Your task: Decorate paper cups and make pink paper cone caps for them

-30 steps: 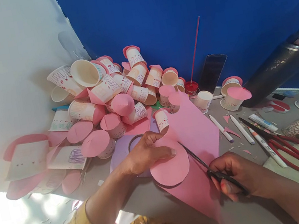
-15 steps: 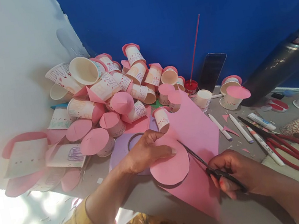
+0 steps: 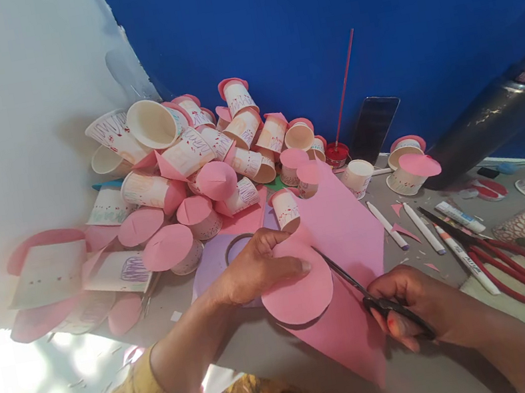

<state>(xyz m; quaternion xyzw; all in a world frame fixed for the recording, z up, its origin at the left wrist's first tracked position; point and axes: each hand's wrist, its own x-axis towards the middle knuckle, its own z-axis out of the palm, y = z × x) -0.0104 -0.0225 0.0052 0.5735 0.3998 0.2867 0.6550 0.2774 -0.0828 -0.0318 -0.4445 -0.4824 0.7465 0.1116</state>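
Between thumb and fingers, my left hand [image 3: 259, 268] pinches a round pink paper disc [image 3: 297, 295] at its upper left. My right hand [image 3: 406, 306] is wrapped round the handles of dark scissors [image 3: 351, 279]. Their blades point up and left, the tip meeting the disc's right edge; the blades look closed or nearly so. Under the disc lies a larger pink paper sheet [image 3: 343, 223] with a round notch cut from its upper edge. Behind my left hand is a purple paper [image 3: 210, 273], with a dark ring [image 3: 235, 245] on it.
Decorated paper cups [image 3: 188, 152] with pink paper pieces are heaped at the back left. On the right lie red-handled scissors [image 3: 514, 274], white markers [image 3: 423, 229] and paper scraps. A black bottle [image 3: 486, 109] and a phone [image 3: 375, 129] lean by the blue wall [image 3: 261, 14].
Almost nothing differs. The view has shifted very slightly; both hands, the disc and the scissors keep nearly the same positions.
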